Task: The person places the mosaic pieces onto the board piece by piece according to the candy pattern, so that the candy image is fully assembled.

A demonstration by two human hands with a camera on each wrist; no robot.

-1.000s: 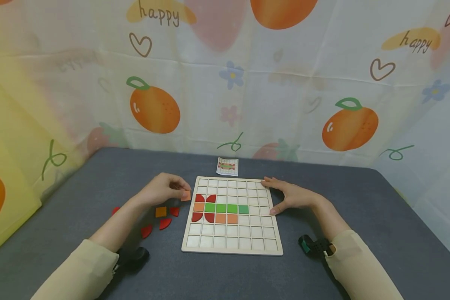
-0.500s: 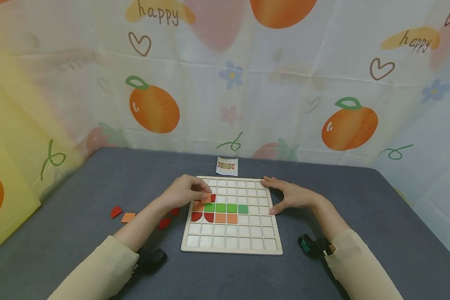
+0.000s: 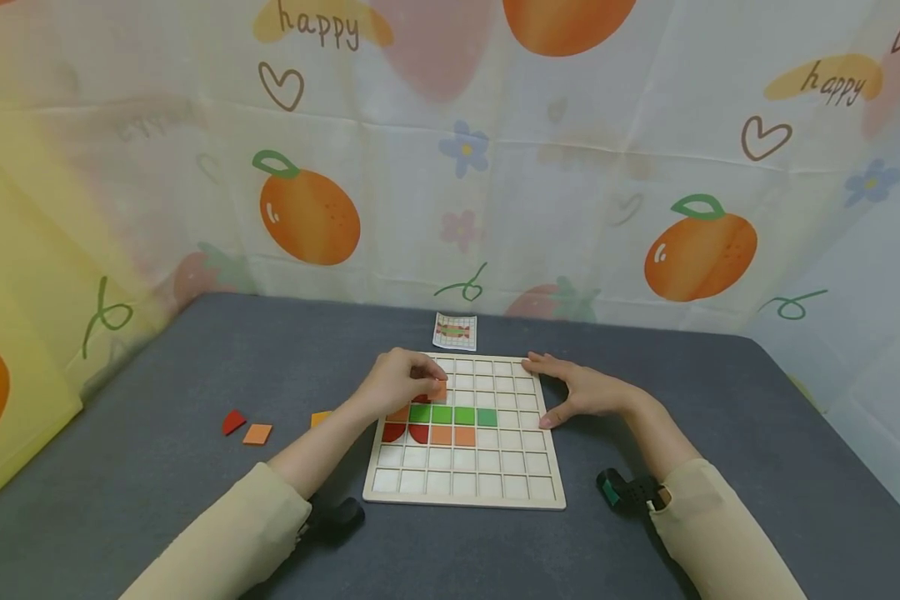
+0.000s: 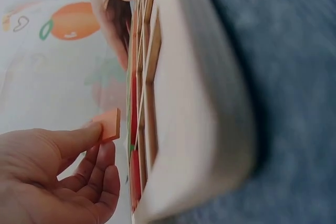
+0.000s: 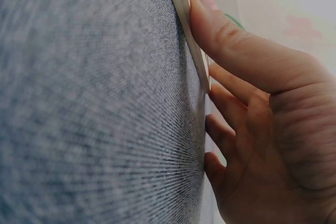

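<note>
One orange tile (image 3: 439,391) sits just above the board (image 3: 465,502), pinched between thumb and fingers of the left hand (image 3: 401,385). If this pinch slips, probably the tile falls crooked on a ridge, or nudges the red piece (image 3: 422,399) beside it. The right hand (image 3: 588,393), fingers apart, touches the right edge; beyond the near edge, the table (image 3: 465,554) gives moving room.
</note>
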